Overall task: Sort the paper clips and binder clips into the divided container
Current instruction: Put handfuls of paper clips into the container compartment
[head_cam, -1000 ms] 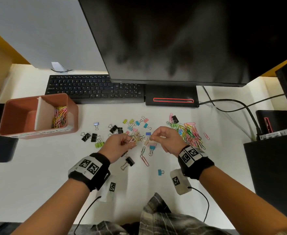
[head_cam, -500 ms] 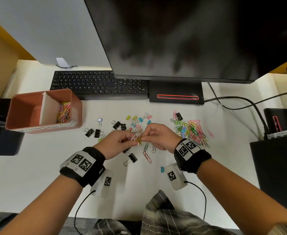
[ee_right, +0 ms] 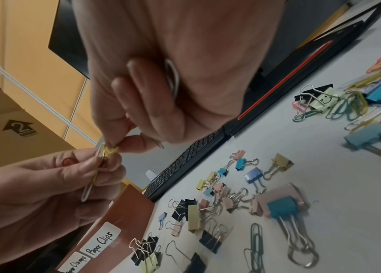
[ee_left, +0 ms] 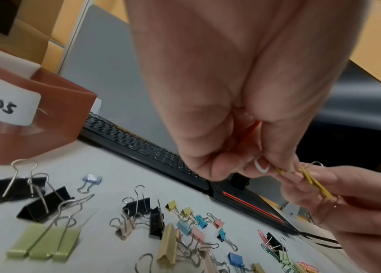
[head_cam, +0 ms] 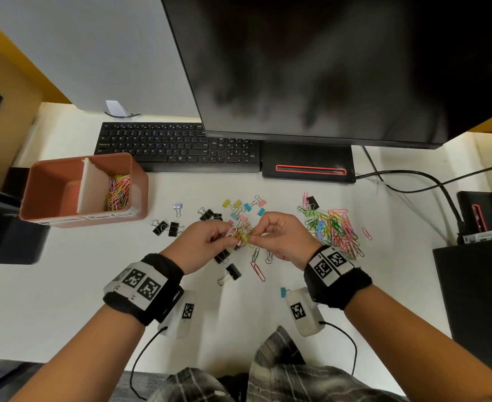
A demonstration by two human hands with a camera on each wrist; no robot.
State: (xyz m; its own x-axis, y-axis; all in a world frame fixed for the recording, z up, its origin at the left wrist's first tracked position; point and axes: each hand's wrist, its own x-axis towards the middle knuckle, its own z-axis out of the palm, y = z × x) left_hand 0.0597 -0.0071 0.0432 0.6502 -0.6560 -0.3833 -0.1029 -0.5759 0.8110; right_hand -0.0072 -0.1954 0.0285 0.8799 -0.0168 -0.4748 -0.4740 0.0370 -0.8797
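Over the middle of the white desk my two hands meet on a small bunch of linked paper clips [head_cam: 240, 237]. My left hand [head_cam: 224, 239] pinches a white clip [ee_right: 88, 191] and one end of a yellow clip [ee_left: 315, 184]. My right hand [head_cam: 256, 234] pinches the yellow clip's other end [ee_right: 111, 150], with a silver clip [ee_right: 172, 77] tucked under its curled fingers. The brown divided container [head_cam: 50, 219] stands at the left; its right compartment, labelled Paper Clips, holds coloured paper clips [head_cam: 118, 192]. Several binder clips [head_cam: 239, 210] lie loose under and beyond my hands.
A heap of coloured paper clips [head_cam: 337, 227] lies right of my right hand. A black keyboard [head_cam: 178, 146] and a monitor base [head_cam: 308, 169] run along the back. Cables [head_cam: 430, 181] and black boxes [head_cam: 477, 285] stand at the right edge.
Both hands have stayed over the same spot and drawn a little closer together, still holding the linked clips. The head view has shifted slightly.
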